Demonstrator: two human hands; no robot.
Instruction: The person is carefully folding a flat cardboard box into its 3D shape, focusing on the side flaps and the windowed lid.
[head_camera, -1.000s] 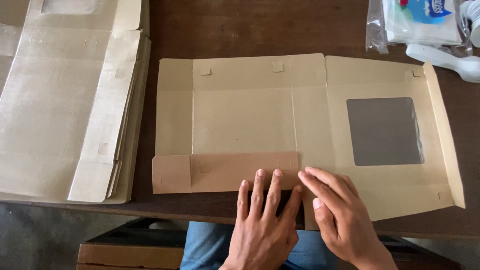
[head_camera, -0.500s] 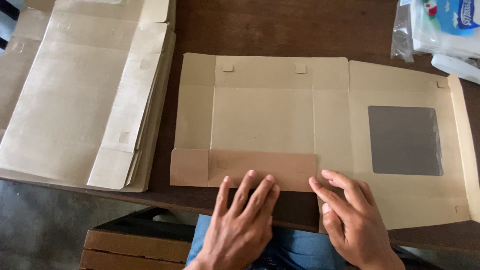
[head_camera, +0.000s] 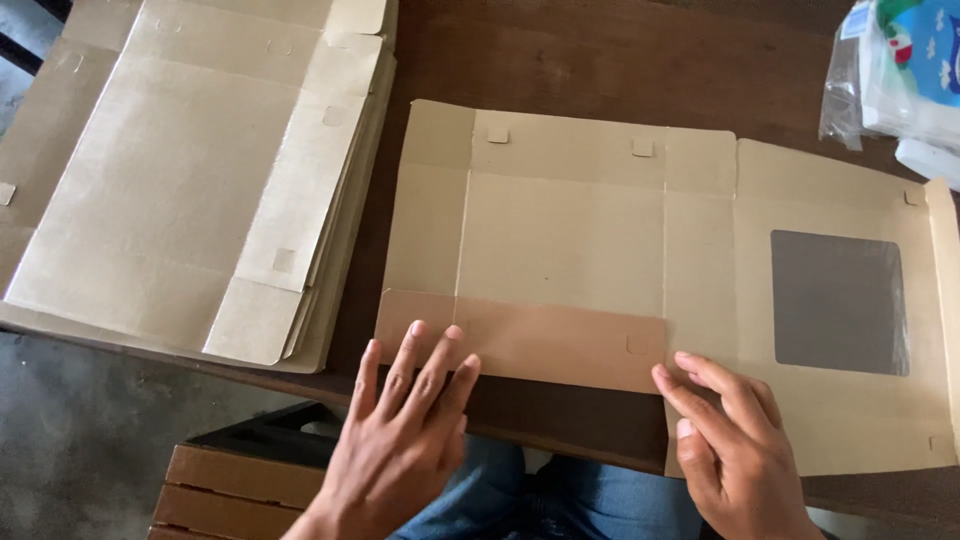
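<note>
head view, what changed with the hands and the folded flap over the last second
The left hand slid left along the folded flap, so the two hands drew apart; its fingertips now rest on the flap's left half. The right hand kept to the flap's right end, on the windowed panel's lower edge. Nothing was picked up or let go. The flat box blank, its flap folded over, and the stack of blanks stayed put.

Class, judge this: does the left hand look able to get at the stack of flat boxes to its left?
Probably yes: the left hand lies flat on the folded flap, and nothing stands between it and the stack.
</note>
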